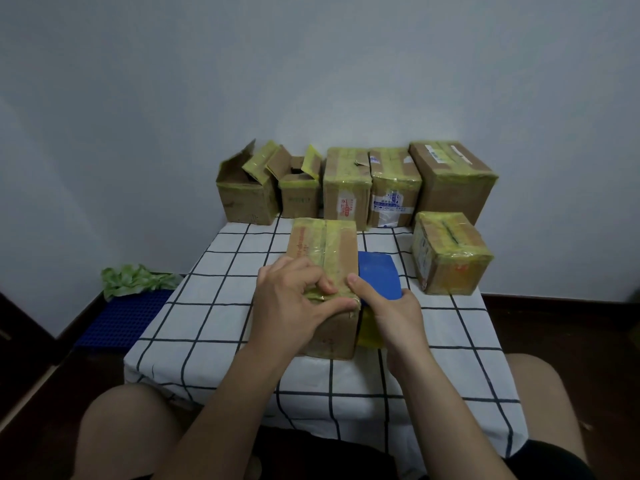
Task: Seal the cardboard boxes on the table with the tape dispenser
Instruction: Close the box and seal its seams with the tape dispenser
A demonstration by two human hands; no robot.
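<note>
Your left hand, fingers curled, presses yellow tape flat on the cardboard box at frame centre, while your right hand grips the blue tape dispenser just beside it; pulling before the tape bonds could lift or wrinkle it.

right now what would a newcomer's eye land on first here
First, the two hands at the middle of the checked table: the left hand presses yellow tape onto the near edge of a box, while the right hand holds the blue tape dispenser beside it. Next, the row of boxes along the wall, with two open boxes at its left end.
</note>
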